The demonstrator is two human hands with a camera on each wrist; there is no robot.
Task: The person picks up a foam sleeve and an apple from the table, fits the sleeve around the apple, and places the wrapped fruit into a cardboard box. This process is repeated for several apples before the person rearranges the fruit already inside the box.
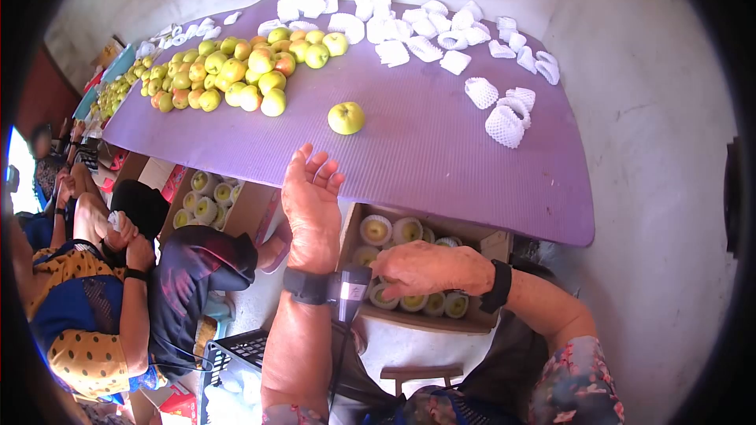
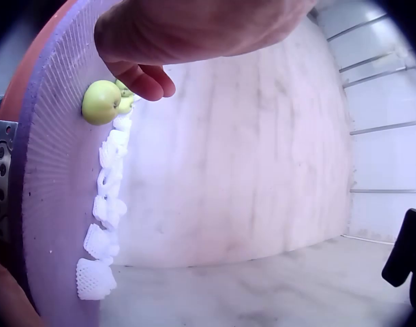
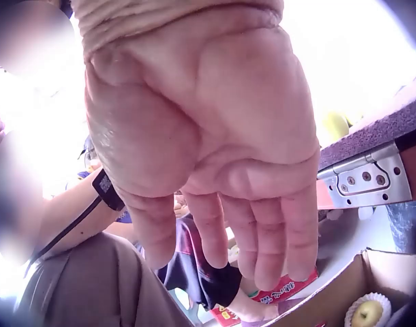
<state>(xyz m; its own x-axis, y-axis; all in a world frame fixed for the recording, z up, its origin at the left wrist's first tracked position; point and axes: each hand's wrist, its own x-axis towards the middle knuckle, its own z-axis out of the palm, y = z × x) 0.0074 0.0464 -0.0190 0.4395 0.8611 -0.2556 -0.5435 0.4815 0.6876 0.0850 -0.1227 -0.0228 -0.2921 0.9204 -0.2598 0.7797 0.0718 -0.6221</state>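
A single yellow-green apple [image 1: 346, 118] lies by itself on the purple mat [image 1: 441, 149]. My left hand [image 1: 311, 197] is raised just in front of it at the mat's front edge, fingers loosely bent and holding nothing. In the left wrist view the same apple [image 2: 101, 103] shows just beyond the fingertips. Over an open cardboard box [image 1: 502, 245] below the table edge hangs my right hand [image 1: 437, 267]. The right wrist view shows its fingers [image 3: 266, 238] extended downward, with nothing held. Inside the box, several apples [image 1: 376, 230] sit in white foam nets.
A large heap of apples [image 1: 228, 71] covers the mat's left part. White foam nets [image 1: 394, 27] lie scattered along the back and right [image 1: 504, 126]. Another box of netted apples [image 1: 205, 208] stands at left, beside a seated person [image 1: 87, 307]. A black crate [image 1: 244, 344] is low at left.
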